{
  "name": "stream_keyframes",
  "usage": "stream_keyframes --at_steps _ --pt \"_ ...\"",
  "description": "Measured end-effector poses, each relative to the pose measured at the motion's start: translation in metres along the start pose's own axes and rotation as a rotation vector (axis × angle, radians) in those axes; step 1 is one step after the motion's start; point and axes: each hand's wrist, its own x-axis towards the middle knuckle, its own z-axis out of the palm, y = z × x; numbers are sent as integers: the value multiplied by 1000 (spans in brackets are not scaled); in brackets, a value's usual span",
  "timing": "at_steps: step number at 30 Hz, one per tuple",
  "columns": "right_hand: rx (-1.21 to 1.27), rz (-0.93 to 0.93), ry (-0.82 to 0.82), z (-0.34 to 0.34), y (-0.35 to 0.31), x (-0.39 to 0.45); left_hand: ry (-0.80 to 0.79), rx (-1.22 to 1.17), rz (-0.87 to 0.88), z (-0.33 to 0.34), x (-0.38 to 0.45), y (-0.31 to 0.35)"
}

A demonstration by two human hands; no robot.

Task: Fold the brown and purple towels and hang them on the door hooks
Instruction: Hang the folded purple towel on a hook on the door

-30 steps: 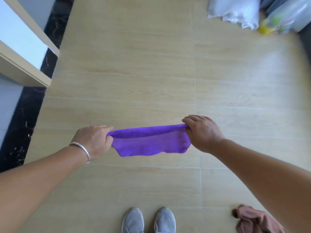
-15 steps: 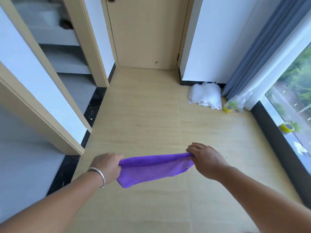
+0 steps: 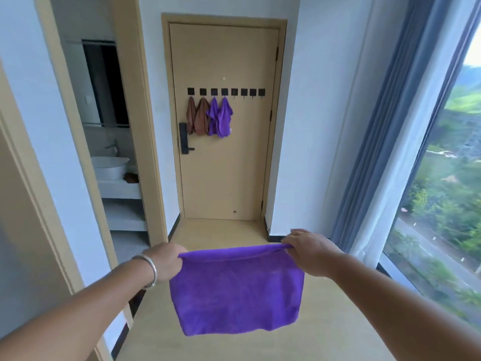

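Left hand [image 3: 166, 261] and right hand [image 3: 309, 250] pinch the purple towel's [image 3: 236, 290] top corners, hanging mid-air facing the door hooks [image 3: 226, 92] (four free); keep edges aligned when folding.
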Motion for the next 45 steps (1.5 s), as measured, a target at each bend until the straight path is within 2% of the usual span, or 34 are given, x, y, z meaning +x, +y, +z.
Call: stream_keyframes --at_steps 2,6,9,12,16,22,25,28,33,39,45 --pt "-13 12 8 -26 0 2 -98 -119 10 -31 -3 8" --pt "-41 44 6 -64 4 3 -201 -86 -37 -82 -8 18" --pt "-29 65 21 -90 8 1 -240 -72 30 -114 -16 28" --pt "-12 67 59 -118 7 -7 -179 -40 100 -140 -33 43" --pt "-18 74 124 -150 3 -13 -22 25 123 -162 -42 54" --pt "-118 141 297 -170 1 -9 347 18 -5 -187 -48 77" --pt "-138 168 411 -178 0 -7 449 -8 -53 -195 -44 83" --pt "-141 185 459 -188 0 -3 516 126 -52 -201 -44 90" --pt "-198 161 449 -199 11 6 474 322 -28 -206 -35 92" --pt "-268 95 419 -201 27 33 364 298 7 -215 8 74" --pt "-331 101 431 -193 39 98 384 303 52 -226 77 57"
